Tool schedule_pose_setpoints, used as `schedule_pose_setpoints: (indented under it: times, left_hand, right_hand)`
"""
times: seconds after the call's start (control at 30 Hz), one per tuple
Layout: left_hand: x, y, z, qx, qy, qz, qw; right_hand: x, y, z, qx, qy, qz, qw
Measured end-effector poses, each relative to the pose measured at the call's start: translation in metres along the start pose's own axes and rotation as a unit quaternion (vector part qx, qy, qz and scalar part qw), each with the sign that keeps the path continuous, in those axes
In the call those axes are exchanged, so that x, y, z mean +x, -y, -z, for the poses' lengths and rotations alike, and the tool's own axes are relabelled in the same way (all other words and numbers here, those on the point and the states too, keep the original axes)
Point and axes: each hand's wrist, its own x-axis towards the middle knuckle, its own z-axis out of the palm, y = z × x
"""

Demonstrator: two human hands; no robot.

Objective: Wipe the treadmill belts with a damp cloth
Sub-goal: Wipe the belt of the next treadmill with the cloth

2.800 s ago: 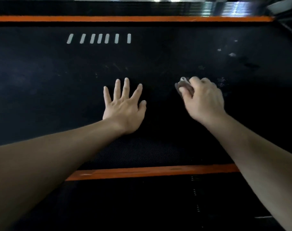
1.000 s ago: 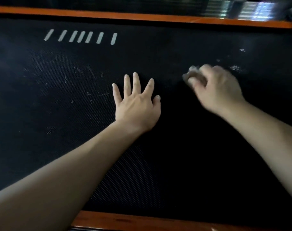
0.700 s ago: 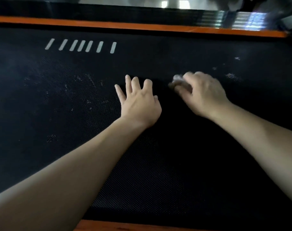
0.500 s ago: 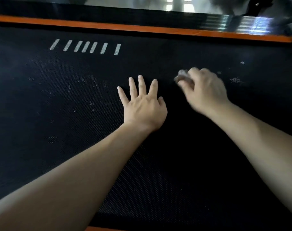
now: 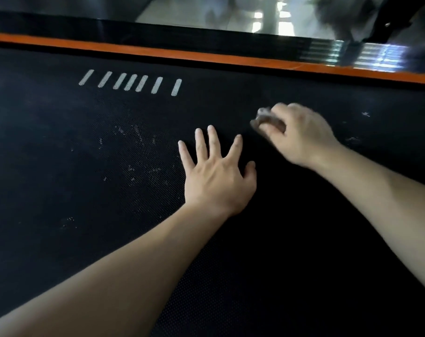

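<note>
The black textured treadmill belt (image 5: 61, 190) fills most of the view. My left hand (image 5: 216, 176) lies flat on it near the middle, fingers spread. My right hand (image 5: 301, 135) grips a small bunched grey cloth (image 5: 265, 119) and presses it on the belt just up and right of the left hand; most of the cloth is hidden under the fingers. Pale dusty specks (image 5: 138, 152) mark the belt left of my left hand, and a few small specks (image 5: 365, 114) lie to the right.
An orange side strip (image 5: 206, 55) runs along the far edge of the belt, with a black rail (image 5: 158, 32) and shiny floor beyond. A row of several white dashes (image 5: 131, 82) is printed on the belt at the upper left.
My right hand has kept rubbing the cloth back and forth, now slightly right of half a second ago. My left hand stays flat in the same spot. The view has tilted a little.
</note>
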Motion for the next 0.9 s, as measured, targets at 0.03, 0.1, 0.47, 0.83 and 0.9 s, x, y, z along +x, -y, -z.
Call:
schedule_pose_setpoints:
  times: [0.03, 0.1, 0.47, 0.83, 0.9]
  left_hand:
    - [0.0, 0.0, 0.0, -0.003, -0.002, 0.001, 1.0]
    - [0.0, -0.001, 0.0, -0.003, -0.003, 0.003, 1.0]
    - [-0.001, -0.001, -0.001, 0.002, -0.02, 0.007, 1.0]
    - [-0.002, -0.001, 0.0, 0.001, -0.016, 0.006, 1.0]
    - [-0.002, -0.002, 0.001, -0.001, -0.015, 0.005, 1.0]
  right_hand:
    - [0.017, -0.014, 0.003, -0.016, -0.01, -0.045, 0.999]
    - [0.043, -0.035, 0.007, -0.024, -0.041, -0.152, 0.987]
    - [0.088, -0.044, -0.002, -0.012, -0.058, -0.194, 0.979]
    - [0.109, -0.036, -0.004, -0.056, -0.071, -0.24, 0.967]
    - [0.105, -0.022, -0.011, -0.055, -0.069, -0.208, 0.974]
